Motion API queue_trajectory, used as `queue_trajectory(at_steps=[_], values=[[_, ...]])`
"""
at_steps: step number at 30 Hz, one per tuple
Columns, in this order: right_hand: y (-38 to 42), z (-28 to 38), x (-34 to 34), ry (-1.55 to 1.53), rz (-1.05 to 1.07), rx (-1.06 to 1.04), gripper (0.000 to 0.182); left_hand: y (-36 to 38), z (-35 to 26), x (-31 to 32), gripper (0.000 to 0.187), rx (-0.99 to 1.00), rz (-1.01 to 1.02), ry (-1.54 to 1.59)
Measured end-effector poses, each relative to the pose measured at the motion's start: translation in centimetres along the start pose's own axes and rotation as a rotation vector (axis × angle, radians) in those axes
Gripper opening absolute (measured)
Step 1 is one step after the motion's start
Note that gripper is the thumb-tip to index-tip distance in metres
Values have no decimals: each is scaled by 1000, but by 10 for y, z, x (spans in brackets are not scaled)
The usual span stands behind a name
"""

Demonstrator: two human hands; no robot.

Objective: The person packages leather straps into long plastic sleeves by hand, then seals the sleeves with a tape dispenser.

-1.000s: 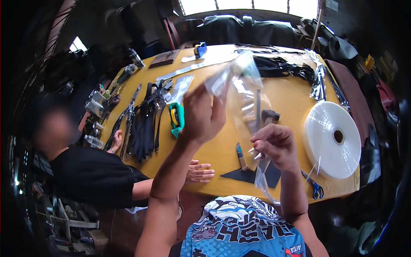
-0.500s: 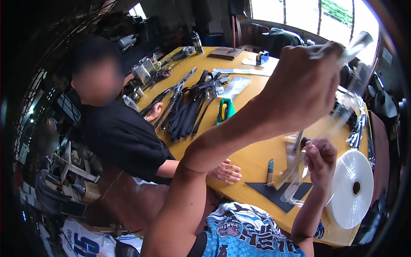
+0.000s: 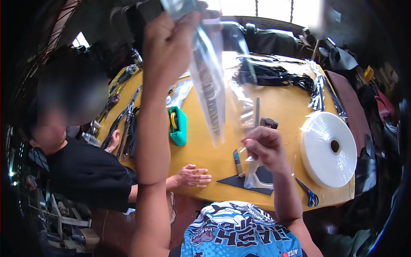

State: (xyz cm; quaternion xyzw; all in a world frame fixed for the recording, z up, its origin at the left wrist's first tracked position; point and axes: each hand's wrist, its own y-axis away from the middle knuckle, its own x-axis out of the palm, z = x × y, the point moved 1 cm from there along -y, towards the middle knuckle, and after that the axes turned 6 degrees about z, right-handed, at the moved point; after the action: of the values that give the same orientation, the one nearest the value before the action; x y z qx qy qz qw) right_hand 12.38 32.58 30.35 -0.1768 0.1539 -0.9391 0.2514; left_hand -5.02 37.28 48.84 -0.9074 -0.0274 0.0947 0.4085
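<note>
My left hand (image 3: 171,47) is raised high above the far side of the table, closed around a bunched end of clear plastic film (image 3: 209,90). The film hangs from it in long, shiny folds. Lower and to the right, my right hand (image 3: 265,147) is in a pinch at a thin edge of clear plastic. More clear plastic (image 3: 250,177) droops below that hand onto a dark triangular sheet (image 3: 231,183). Beside it lies a utility knife (image 3: 238,162). A dark block-like object (image 3: 269,123) sits just behind my right hand.
A large roll of clear film (image 3: 312,150) lies at the right, with blue-handled scissors (image 3: 311,197) nearby. A green tape dispenser (image 3: 179,126) stands left of centre. Black straps (image 3: 278,75) lie at the back. A co-worker's hand (image 3: 190,176) rests on the table's near edge.
My left hand has swung from the upper right to the upper left with the plastic film. The view has turned right, bringing the scissors into sight. My right hand keeps its pinch.
</note>
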Motion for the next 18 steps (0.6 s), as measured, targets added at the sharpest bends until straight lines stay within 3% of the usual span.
queue_trajectory(at_steps=[6, 10, 12, 14, 15, 18], values=[[-8, -55, -3, -15, 3, 77, 8, -12, 43, -14, 21, -31, 75, 257], [-9, -105, -16, -102, -17, 168, 11, -12, 63, -20, 24, -151, 127, 437], [-9, -122, -21, -57, -34, 193, 14, -8, 70, -17, 33, -197, 108, 358], [-11, -136, -26, -53, -45, 212, 16, 3, 87, -9, 46, -287, 117, 584], [-12, -143, -28, -70, -67, 231, 17, 15, 99, -4, 59, -280, 106, 484], [-15, -166, -37, -87, -123, 236, 18, 68, 139, 16, 64, -392, 123, 387]])
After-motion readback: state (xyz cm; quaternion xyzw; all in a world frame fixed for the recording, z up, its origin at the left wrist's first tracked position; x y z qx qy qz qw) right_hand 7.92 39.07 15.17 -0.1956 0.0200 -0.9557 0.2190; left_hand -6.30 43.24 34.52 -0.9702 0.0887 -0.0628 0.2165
